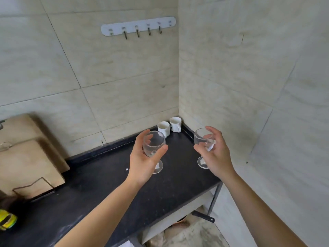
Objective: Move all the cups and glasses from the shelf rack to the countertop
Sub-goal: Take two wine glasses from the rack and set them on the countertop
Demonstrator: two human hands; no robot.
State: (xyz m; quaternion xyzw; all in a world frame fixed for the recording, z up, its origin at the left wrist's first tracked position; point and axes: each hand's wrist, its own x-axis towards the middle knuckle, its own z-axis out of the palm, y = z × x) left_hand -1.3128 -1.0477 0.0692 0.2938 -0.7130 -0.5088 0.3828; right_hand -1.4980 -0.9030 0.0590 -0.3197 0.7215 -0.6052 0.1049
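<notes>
My left hand (142, 161) wraps around the bowl of a clear stemmed glass (153, 139), whose round foot sits at or just above the black countertop (99, 184). My right hand (216, 154) grips the bowl of a second clear stemmed glass (202, 138); its foot is close to the counter's right part. Two white mugs (163, 128) (175, 123) stand side by side in the back corner against the tiled wall. The shelf rack is outside the view.
Wooden cutting boards (26, 157) lean in a wire holder at the left. A yellow object (7, 219) lies at the counter's left edge. A white hook strip (138, 26) hangs on the wall. The counter ends at the right near the side wall.
</notes>
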